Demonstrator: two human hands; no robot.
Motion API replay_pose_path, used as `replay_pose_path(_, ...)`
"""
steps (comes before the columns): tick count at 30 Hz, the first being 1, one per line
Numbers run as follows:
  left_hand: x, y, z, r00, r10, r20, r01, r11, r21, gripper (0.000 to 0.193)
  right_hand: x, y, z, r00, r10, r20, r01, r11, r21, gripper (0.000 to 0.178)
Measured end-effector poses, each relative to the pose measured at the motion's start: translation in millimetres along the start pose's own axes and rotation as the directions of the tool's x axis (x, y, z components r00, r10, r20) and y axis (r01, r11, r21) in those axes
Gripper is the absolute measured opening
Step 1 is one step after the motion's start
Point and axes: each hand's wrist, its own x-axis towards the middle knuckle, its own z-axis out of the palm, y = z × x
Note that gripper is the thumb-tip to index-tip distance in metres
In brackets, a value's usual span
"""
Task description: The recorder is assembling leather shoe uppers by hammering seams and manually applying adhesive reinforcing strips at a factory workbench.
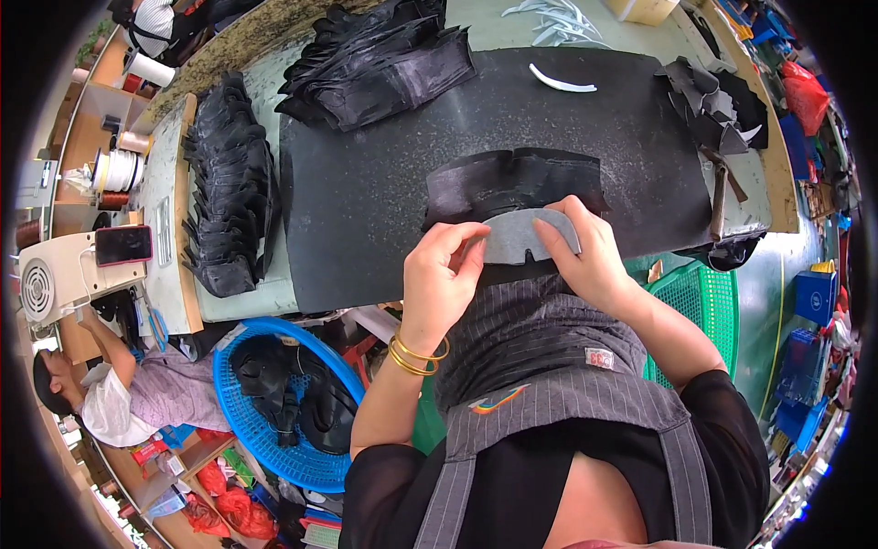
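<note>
grey piece (514,242): it is between the two hands, lifted in front of the apron (549,348); it is thin, like a half moon, with a small notch in the edge toward the body.
long axis: it runs from left hand to right hand, across the body; the round edge looks away from the person.
left hand (437,279): thumb and first finger pinch the left end of the grey piece.
right hand (593,261): the thumb lies on the upper face near the right end, the fingers go behind, so it pinches too.
black panel (512,178): just beyond both hands, on the mat (366,215), its long side almost parallel to the grey piece; the right hand seems the nearer one, but whether it touches, i cannot tell.
white strip (560,80): farther beyond the right hand, curved, alone on the mat.
hammer (721,197): to the right of the right hand, near the table edge.
black stack (375,73): beyond the left hand, well apart.
black row (227,183): far to the left of the left hand.
blue basket (222,389): left of the left forearm, with black things inside.
</note>
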Motion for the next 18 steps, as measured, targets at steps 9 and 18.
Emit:
replay_pose_path(9,-10,14,15,0.957,0.290,-0.023,-0.200,0.713,0.673,0.021,-4,5,5,0.996,-0.050,-0.077,0.046,0.998,-0.046,0.019)
replay_pose_path(18,8,20,18,0.825,0.499,0.266,-0.565,0.714,0.413,0.052,24,-3,-22,0.933,0.308,0.189,-0.357,0.862,0.360,0.024)
